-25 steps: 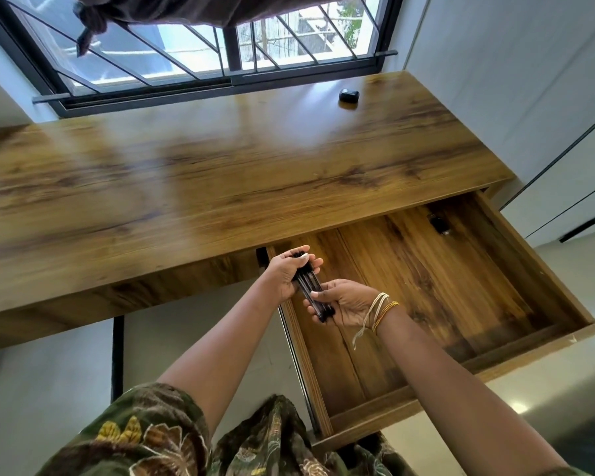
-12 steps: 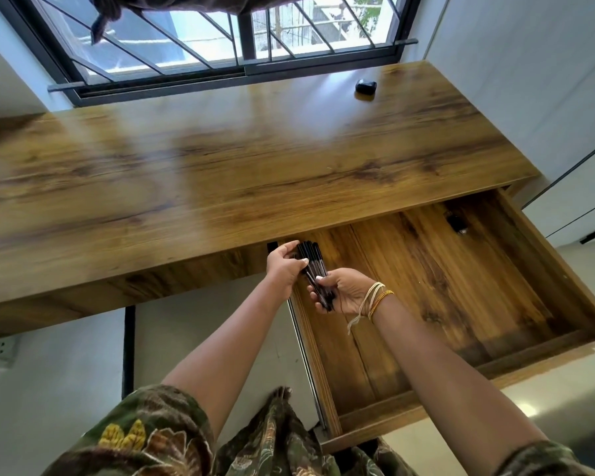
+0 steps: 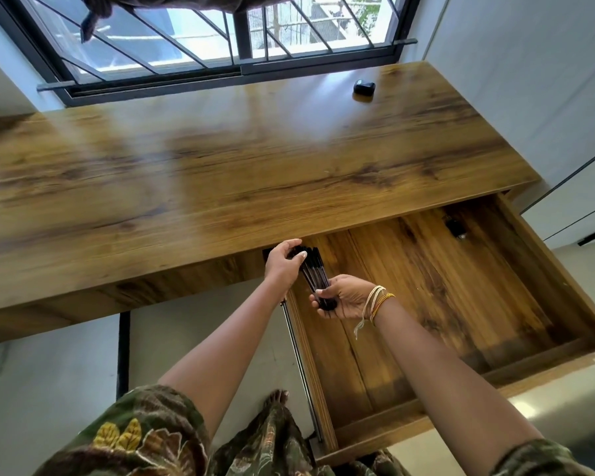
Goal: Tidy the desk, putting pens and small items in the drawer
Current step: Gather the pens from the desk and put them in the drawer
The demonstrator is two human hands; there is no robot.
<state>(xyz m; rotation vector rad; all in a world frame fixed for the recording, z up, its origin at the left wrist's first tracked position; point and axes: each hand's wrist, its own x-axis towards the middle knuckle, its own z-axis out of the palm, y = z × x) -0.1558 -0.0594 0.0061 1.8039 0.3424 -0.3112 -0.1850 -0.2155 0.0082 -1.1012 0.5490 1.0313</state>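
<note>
A bundle of black pens hangs over the far left corner of the open wooden drawer. My left hand grips the bundle's far end, just under the desk edge. Its near end sits in the curled fingers of my right hand, which wears thread bracelets at the wrist. A small black item lies at the drawer's far right. Another small black object sits on the wooden desk top near the window.
A barred window runs behind the desk. A white wall and cabinet doors stand to the right of the drawer. A metal drawer rail and a black desk leg are below the desk.
Both hands have carried the pens slightly further toward the drawer's back left corner, up under the desk edge. The pen tips have fanned out a little.
</note>
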